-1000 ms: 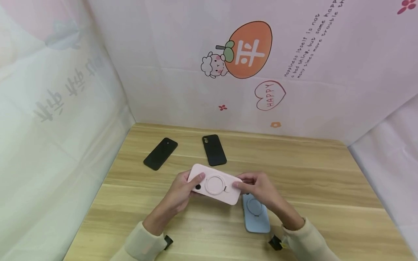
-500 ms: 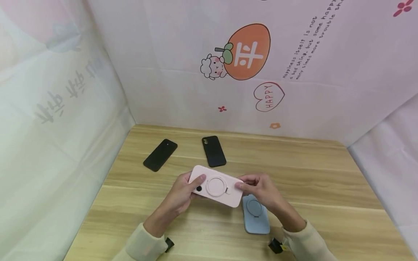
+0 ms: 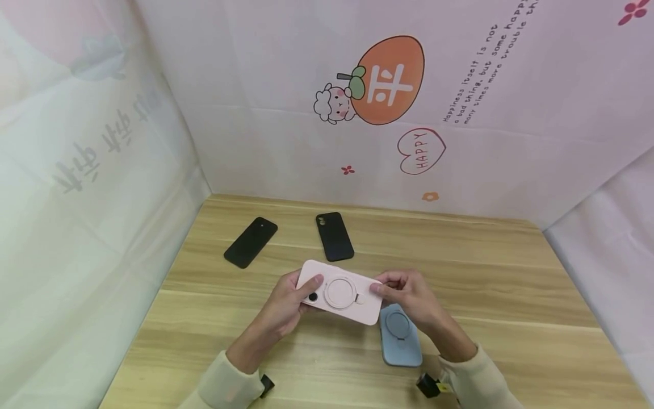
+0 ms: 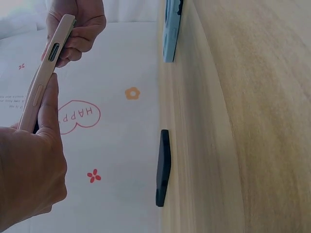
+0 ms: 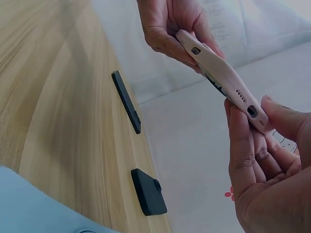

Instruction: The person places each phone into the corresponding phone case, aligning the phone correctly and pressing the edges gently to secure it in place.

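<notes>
Gripping pink phone case: left hand, right hand.

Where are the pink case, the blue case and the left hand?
pink case (image 3: pixel 339 292), head view, on its round ring
blue case (image 3: pixel 401 341), head view, on its back
left hand (image 3: pixel 286 307), head view, on its back

wooden table | pink printed backdrop | soft even light
</notes>
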Tool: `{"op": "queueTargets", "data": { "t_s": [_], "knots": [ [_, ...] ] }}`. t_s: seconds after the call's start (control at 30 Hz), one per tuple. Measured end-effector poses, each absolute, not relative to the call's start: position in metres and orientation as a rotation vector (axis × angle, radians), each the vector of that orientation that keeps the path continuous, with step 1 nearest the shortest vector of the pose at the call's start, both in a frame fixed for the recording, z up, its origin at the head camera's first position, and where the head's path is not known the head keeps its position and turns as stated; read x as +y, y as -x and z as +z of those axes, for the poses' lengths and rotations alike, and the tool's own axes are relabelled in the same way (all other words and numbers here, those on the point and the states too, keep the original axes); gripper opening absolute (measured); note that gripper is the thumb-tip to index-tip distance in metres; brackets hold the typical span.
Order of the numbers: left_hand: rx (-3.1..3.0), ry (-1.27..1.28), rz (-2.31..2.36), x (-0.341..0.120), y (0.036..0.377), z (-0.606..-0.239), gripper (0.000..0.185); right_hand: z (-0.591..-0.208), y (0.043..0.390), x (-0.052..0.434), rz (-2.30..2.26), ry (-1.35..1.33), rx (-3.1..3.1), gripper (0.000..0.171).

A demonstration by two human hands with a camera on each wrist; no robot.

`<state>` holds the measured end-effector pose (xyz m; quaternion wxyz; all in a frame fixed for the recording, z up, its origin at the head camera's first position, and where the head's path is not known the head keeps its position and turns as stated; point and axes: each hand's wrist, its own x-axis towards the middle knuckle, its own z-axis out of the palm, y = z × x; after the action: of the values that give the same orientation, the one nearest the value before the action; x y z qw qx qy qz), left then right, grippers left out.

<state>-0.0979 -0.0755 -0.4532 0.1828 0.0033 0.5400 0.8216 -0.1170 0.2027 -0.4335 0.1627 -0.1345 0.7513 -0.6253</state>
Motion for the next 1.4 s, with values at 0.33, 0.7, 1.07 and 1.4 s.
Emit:
{"op": "queueTargets", "data": {
  "t_s": [0.33,0.7,1.07,1.4],
  "knots": [
    [1.547,0.023,2.309,-0.074,0.096,-0.454,0.043,-0.437,0.119,0.203,-1.789,0.366,2.126,0.024],
    [1.563,0.121,2.347,-0.070,0.102,-0.448,0.045,-0.435,0.121,0.195,-1.770,0.153,2.207,0.027],
    [1.610,0.193,2.409,-0.072,0.104,-0.442,0.044,-0.432,0.115,0.189,-1.839,0.177,2.142,0.032],
    [1.597,0.222,2.459,-0.070,0.104,-0.442,0.043,-0.441,0.111,0.183,-1.928,0.312,1.894,0.042]
  ]
}}
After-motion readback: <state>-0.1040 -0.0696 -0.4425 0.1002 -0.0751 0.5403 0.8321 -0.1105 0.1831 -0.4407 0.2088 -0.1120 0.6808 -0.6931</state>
